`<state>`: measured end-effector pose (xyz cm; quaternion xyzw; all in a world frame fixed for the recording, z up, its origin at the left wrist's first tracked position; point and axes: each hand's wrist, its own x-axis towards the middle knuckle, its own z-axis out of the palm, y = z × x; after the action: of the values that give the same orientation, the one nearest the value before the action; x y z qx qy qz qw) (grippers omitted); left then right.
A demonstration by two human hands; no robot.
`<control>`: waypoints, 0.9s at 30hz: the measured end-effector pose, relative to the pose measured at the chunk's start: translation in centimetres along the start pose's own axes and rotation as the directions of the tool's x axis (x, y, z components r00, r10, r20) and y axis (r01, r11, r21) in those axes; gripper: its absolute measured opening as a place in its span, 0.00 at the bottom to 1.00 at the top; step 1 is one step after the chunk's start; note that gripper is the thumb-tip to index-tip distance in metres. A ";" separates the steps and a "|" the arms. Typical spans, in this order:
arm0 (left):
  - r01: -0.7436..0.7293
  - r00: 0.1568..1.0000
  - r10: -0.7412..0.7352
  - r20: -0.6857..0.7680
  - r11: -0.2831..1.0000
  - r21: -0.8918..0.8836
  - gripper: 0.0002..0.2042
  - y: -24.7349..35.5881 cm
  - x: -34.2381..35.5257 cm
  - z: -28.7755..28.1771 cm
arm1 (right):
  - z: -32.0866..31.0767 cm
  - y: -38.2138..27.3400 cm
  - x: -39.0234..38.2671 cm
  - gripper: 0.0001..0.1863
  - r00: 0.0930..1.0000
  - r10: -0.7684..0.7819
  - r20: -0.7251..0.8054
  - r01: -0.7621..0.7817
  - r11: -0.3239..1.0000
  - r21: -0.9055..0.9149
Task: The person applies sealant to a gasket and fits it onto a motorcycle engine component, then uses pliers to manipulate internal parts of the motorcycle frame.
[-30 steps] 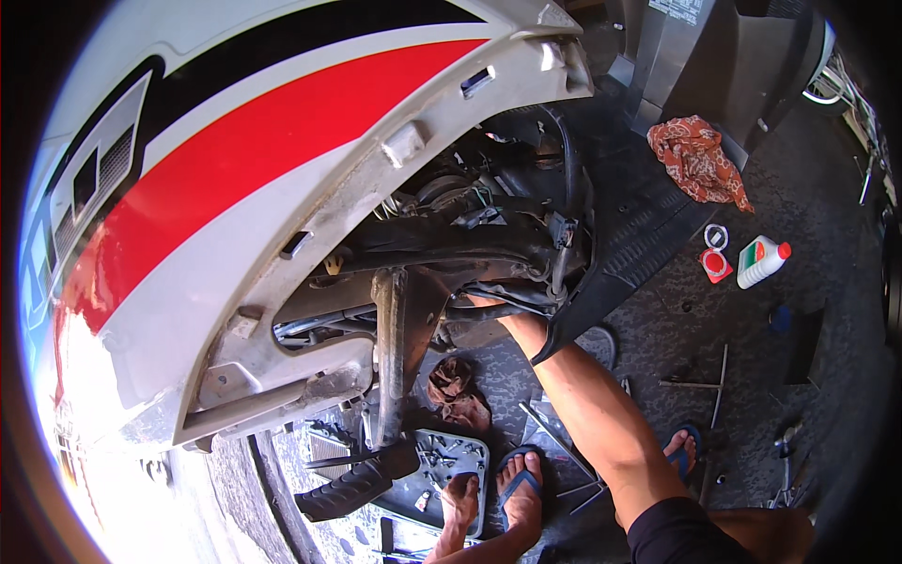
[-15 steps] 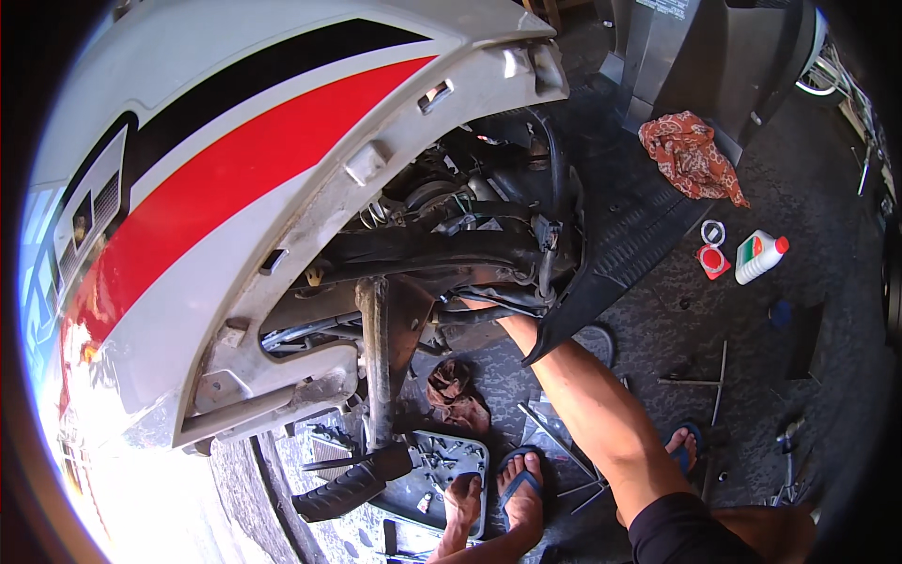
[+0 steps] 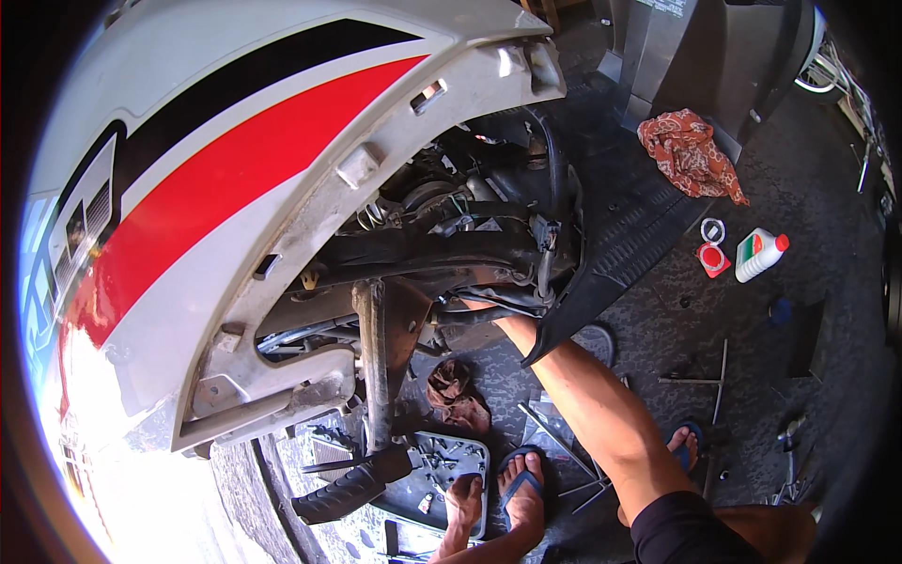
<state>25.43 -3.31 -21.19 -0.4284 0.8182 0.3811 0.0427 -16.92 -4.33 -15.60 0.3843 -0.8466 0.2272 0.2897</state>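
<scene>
The right hand [image 3: 479, 304] reaches into the underside of a motorbike, passing under a curved black ribbed plastic floorboard [image 3: 620, 254] and behind slim black hoses [image 3: 503, 307]; its fingers are hidden, so I cannot tell whether they grip anything. What looks like the left hand [image 3: 460, 500] hangs beside a grey rectangular tray [image 3: 488, 470] on the floor, with darkened fingertips; whether it holds anything is unclear.

The thing being worked on, a grimy dark metal frame [image 3: 409, 315] with hoses and wiring, lies directly ahead, bared beneath a large white body panel [image 3: 254, 197] with red and black bands. Judging by this, the stripping-down is well along: the inner parts are exposed, and small dark fasteners [image 3: 442, 461] lie loose in the tray. The white panel is in place above the frame, though its fixings cannot be made out. A black rubber footrest [image 3: 352, 484] sits at the end of an upright metal bar [image 3: 374, 367].

Reassembly seems wholly undone, with the fasteners out and the frame open. How far the hidden work under the hoses has got does not show. A T-shaped metal wrench [image 3: 722, 381] lies apart on the floor.
</scene>
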 end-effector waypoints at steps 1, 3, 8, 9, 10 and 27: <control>-0.015 1.000 0.015 -0.003 1.000 0.002 0.17 -0.2 0.0 0.1 | -0.1 0.1 -0.1 0.17 1.000 0.007 -0.002 -0.007 1.000 0.004; -0.041 0.999 0.041 -0.013 0.999 0.007 0.17 -0.5 0.0 0.2 | 0.0 0.1 0.0 0.17 1.000 0.010 -0.001 -0.010 1.000 0.007; -0.035 0.999 0.035 0.005 0.999 0.002 0.17 -0.7 0.3 0.5 | -0.1 0.3 -0.3 0.18 1.000 0.020 0.002 -0.020 1.000 0.005; -0.027 1.000 0.027 0.003 1.000 -0.003 0.17 -0.8 0.3 0.4 | -0.1 0.1 -0.3 0.18 1.000 0.022 -0.003 -0.022 1.000 0.009; -0.020 1.000 0.020 -0.006 0.999 -0.026 0.17 -0.9 0.3 0.4 | -0.1 0.0 -0.3 0.18 1.000 0.023 -0.005 -0.023 1.000 0.014; 0.045 0.999 -0.044 0.023 0.997 -0.057 0.16 0.2 0.0 0.1 | -0.1 0.0 -0.7 0.19 0.999 0.047 -0.007 -0.046 0.998 0.031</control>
<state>25.28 -3.19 -21.12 -0.4433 0.7968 0.4079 0.0477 -16.54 -3.90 -15.94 0.3682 -0.8506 0.2485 0.2815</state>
